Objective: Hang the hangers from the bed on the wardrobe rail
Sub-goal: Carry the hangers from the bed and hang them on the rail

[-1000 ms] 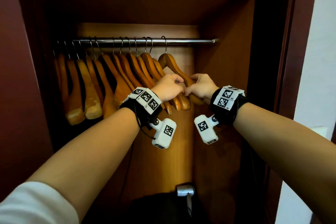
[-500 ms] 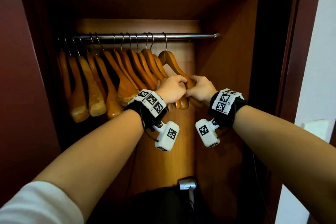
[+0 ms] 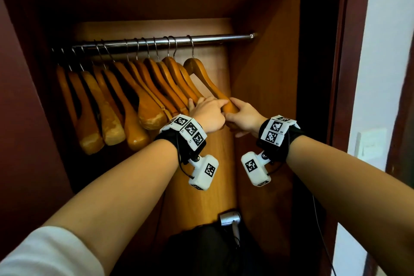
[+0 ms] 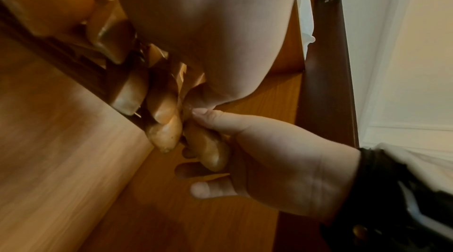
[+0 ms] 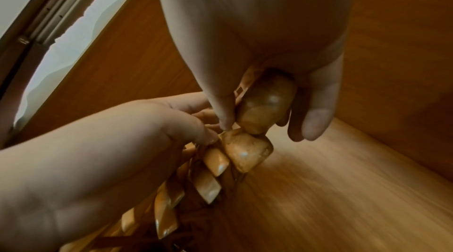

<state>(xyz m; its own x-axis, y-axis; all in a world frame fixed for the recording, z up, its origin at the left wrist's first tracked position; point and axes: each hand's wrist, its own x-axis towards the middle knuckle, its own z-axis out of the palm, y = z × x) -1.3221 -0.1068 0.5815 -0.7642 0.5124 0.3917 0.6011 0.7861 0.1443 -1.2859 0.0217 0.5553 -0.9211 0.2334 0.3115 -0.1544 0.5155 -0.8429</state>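
Observation:
Several wooden hangers (image 3: 143, 101) hang by metal hooks on the steel wardrobe rail (image 3: 212, 38). The rightmost hanger (image 3: 205, 78) hangs a little apart from the rest. My right hand (image 3: 234, 111) grips its lower arm end, with thumb and fingers curled round the rounded tip (image 5: 267, 101). My left hand (image 3: 207, 107) is just to the left, touching the right hand. Its thumb and curled fingers hold the ends of the neighbouring hangers (image 5: 245, 151). The left wrist view shows the right hand (image 4: 269, 159) wrapped round the hanger tip (image 4: 208, 149).
The wardrobe's right side panel (image 3: 268, 96) is close to my right hand. A dark bag (image 3: 201, 248) and a silver hair dryer (image 3: 230, 222) lie on the wardrobe floor. The dark door frame (image 3: 349, 74) and a white wall are at the right.
Both hands have kept their hold on the hanger ends and sunk slightly below the rail. The hangers on the left have shifted a little.

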